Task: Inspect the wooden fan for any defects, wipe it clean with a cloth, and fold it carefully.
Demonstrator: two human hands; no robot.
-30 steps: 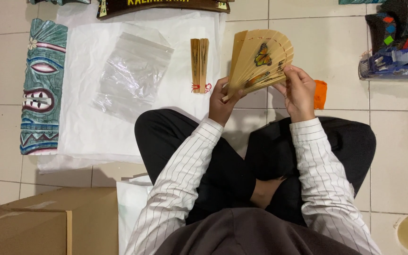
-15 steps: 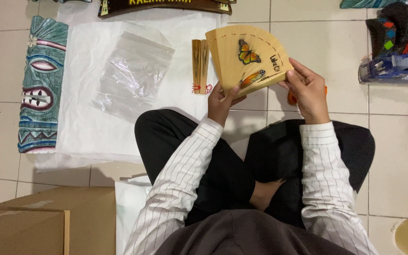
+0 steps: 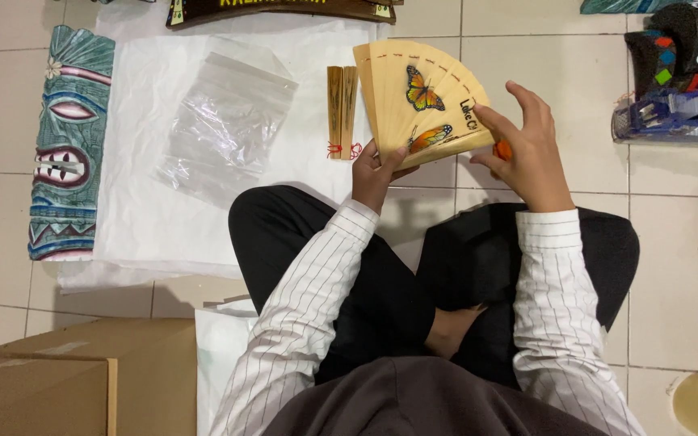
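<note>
I see the wooden fan half spread: left hand pinches its pivot, right hand grips the outer slat. Plastic bag on the white sheet lies empty, two folded fans beside it.

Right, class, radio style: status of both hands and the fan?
Left hand grips pivot of wooden fan. Right hand pinches outer slat. Fan spread open. Nothing blocking.
</note>
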